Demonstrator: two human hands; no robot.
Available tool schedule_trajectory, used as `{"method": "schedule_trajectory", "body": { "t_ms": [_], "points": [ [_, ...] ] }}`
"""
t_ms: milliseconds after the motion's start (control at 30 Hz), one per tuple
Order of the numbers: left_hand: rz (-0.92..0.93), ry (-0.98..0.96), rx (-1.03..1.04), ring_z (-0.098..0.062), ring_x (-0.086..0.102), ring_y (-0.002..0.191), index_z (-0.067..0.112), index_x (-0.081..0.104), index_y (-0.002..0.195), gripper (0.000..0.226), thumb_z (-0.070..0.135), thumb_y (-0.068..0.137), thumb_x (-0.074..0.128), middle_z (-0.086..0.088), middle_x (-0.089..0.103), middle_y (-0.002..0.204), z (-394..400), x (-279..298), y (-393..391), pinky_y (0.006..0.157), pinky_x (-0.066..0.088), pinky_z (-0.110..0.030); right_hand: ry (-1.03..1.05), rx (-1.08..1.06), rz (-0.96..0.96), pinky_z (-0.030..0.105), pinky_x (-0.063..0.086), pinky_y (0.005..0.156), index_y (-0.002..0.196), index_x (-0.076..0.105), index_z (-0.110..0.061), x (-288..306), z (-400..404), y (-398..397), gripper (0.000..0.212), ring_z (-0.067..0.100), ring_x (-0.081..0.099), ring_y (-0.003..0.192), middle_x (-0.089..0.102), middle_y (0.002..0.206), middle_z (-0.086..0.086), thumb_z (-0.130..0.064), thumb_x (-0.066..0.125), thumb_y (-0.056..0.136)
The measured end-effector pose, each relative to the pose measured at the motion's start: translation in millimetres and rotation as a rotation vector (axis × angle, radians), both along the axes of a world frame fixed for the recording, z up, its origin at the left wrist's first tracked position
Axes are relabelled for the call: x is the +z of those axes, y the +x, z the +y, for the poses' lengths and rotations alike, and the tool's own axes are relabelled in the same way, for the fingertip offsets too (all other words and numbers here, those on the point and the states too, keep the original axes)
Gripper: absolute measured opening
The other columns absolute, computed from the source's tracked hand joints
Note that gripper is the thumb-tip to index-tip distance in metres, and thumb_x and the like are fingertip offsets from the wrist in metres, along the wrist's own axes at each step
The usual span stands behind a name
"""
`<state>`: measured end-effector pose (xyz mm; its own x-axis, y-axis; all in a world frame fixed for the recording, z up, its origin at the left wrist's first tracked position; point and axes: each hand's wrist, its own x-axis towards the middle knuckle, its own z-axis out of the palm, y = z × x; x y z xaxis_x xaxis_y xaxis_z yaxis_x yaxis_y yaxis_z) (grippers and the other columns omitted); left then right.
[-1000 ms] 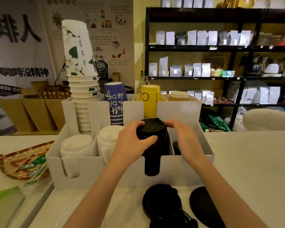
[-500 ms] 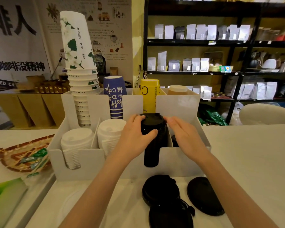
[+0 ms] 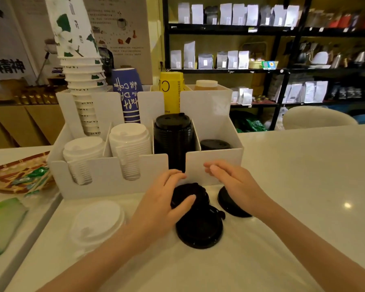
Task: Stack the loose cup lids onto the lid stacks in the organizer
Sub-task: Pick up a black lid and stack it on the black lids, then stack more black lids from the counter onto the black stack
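A white organizer (image 3: 105, 178) holds two white lid stacks (image 3: 83, 148) (image 3: 129, 135), a tall black lid stack (image 3: 173, 135) and a short black stack (image 3: 214, 144) in the rightmost slot. Loose black lids lie on the counter in front of it: a small pile (image 3: 196, 192), a larger lid (image 3: 198, 232) and a third lid (image 3: 230, 205). A loose white lid (image 3: 97, 222) lies to their left. My left hand (image 3: 162, 205) curls around the small pile, thumb on its near side. My right hand (image 3: 234, 184) hovers over the third lid, fingers spread.
Paper cup stacks stand in the organizer's back row: white-green (image 3: 80, 76), blue (image 3: 126, 95) and yellow (image 3: 171, 91). A woven basket (image 3: 15, 171) and a green packet (image 3: 2, 224) sit at the left. The white counter (image 3: 303, 186) stretches to the right.
Both hands left the top of the tall black lid stack and dropped to the loose black lids on the counter. The camera tilted down and closer.
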<state>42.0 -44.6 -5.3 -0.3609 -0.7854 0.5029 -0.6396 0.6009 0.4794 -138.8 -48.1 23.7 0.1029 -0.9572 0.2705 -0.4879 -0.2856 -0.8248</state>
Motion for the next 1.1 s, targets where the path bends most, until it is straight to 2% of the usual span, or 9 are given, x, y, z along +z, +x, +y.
{"method": "schedule_trajectory", "body": {
  "t_ms": [133,267,367,467,600,700,767,867,1100],
  "points": [
    [0.108,0.196,0.093,-0.001,0.031,0.12,0.028,0.031,0.131,0.062,0.047,0.078,0.057,0.01,0.033,0.139,6,-14,2,0.095,0.023,-0.01,0.104,0.006,-0.093,0.013,0.04,0.081,0.102,0.056,-0.032,-18,8,6,0.024,0.005,0.054,0.097,0.06,0.097,-0.009,-0.033,0.035,0.093],
    [0.133,0.304,0.121,-0.005,0.036,0.118,0.023,0.032,0.129,0.065,0.042,0.075,0.063,0.008,0.04,0.129,8,-22,0,0.091,0.026,-0.014,0.23,0.015,-0.134,0.034,0.04,0.098,0.097,0.056,-0.035,-30,11,12,0.025,0.016,0.053,0.11,0.06,0.11,0.003,-0.043,0.033,0.091],
    [0.198,0.339,0.102,-0.003,0.042,0.107,0.022,0.037,0.125,0.06,0.037,0.075,0.066,0.006,0.048,0.124,8,-26,-2,0.086,0.033,-0.015,0.24,0.034,-0.121,0.026,0.036,0.092,0.088,0.047,-0.049,-32,12,15,0.016,0.001,0.05,0.096,0.055,0.099,-0.012,-0.046,0.032,0.09],
    [0.244,0.336,0.104,-0.002,0.043,0.105,0.023,0.04,0.123,0.059,0.036,0.073,0.068,0.008,0.049,0.118,7,-27,-2,0.084,0.035,-0.014,0.234,0.038,-0.108,0.022,0.033,0.087,0.096,0.044,-0.046,-35,12,14,0.014,-0.005,0.047,0.088,0.05,0.092,-0.023,-0.045,0.03,0.091],
    [0.304,0.261,0.105,-0.004,0.046,0.109,0.027,0.041,0.12,0.059,0.039,0.07,0.069,0.012,0.05,0.117,11,-27,-2,0.083,0.035,-0.008,0.176,0.026,-0.133,0.017,0.039,0.078,0.094,0.047,-0.046,-33,15,14,0.018,-0.002,0.05,0.09,0.052,0.092,-0.023,-0.042,0.03,0.092],
    [0.33,0.119,0.114,-0.001,0.046,0.111,0.032,0.042,0.116,0.059,0.044,0.066,0.071,0.012,0.053,0.118,14,-19,-3,0.086,0.034,-0.004,0.066,-0.002,-0.2,0.019,0.043,0.087,0.107,0.053,-0.035,-27,16,12,0.026,0.003,0.053,0.105,0.059,0.103,-0.016,-0.037,0.032,0.093],
    [0.36,0.027,0.124,0.001,0.046,0.111,0.034,0.042,0.114,0.063,0.051,0.061,0.072,0.011,0.054,0.117,13,-5,-2,0.089,0.03,0.0,-0.028,-0.008,-0.23,0.014,0.044,0.087,0.111,0.054,-0.029,-19,14,11,0.03,0.002,0.054,0.106,0.062,0.108,-0.012,-0.039,0.034,0.092],
    [0.383,-0.088,0.124,-0.005,0.049,0.111,0.03,0.044,0.116,0.067,0.057,0.059,0.067,0.007,0.057,0.117,6,20,-1,0.094,0.035,-0.008,-0.165,0.02,-0.257,0.004,0.042,0.079,0.106,0.056,-0.032,1,9,13,0.032,-0.005,0.055,0.1,0.062,0.102,-0.017,-0.041,0.031,0.086],
    [0.48,-0.139,0.084,0.0,0.052,0.102,0.023,0.049,0.111,0.063,0.048,0.059,0.074,0.009,0.058,0.109,-25,84,-4,0.085,0.042,-0.005,-0.345,-0.022,-0.341,0.009,0.044,0.083,0.11,0.056,-0.023,54,-26,20,0.036,-0.002,0.055,0.101,0.062,0.104,-0.009,-0.036,0.03,0.089]
  ]
}}
